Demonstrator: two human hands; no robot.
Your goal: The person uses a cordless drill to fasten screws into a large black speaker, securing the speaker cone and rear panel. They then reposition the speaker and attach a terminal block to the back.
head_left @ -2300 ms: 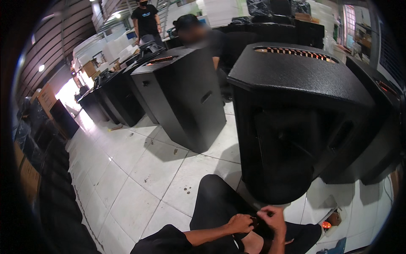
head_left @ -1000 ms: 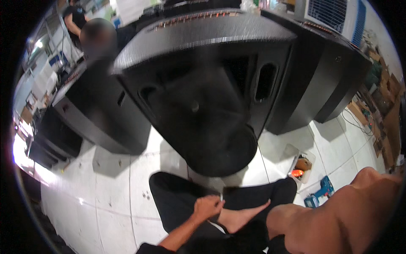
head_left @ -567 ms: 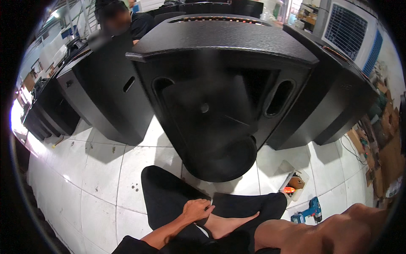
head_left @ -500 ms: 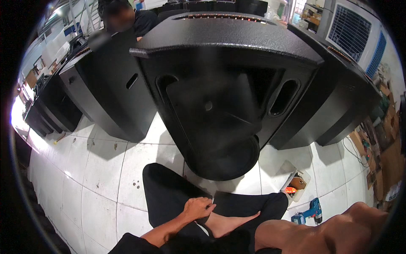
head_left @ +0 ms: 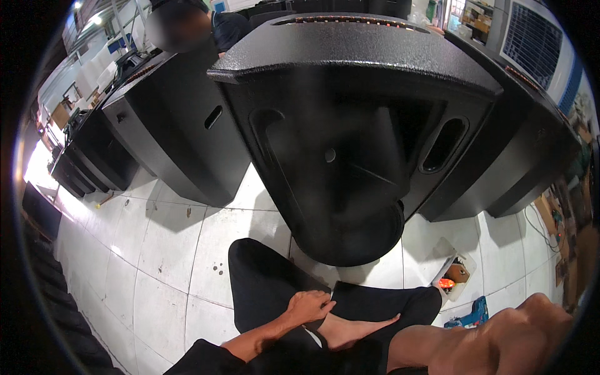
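Note:
My left hand (head_left: 311,306) rests on my crossed legs near the bare foot (head_left: 356,329), its fingers loosely bent and holding nothing visible. Close to the camera at the lower right is my right hand (head_left: 528,334), knuckles raised. Its fingers are turned out of sight, so whether it holds something cannot be made out. Beside it lies a blue cordless drill (head_left: 472,314), partly covered by that hand. In front of me stands a large black speaker cabinet (head_left: 381,53), with a side handle opening, dark recesses and a round part low on its front. Neither hand touches it.
More black cabinets stand left (head_left: 181,131) and right (head_left: 519,150). A clear plastic box (head_left: 461,289) with an orange item sits on the white tiled floor (head_left: 156,294). A person (head_left: 228,28) is behind the left cabinet. An air cooler (head_left: 534,47) and cardboard line the right side.
The view has swung slightly left, so the scene sits farther right. My right hand now covers more of the drill. My left hand stays on my legs.

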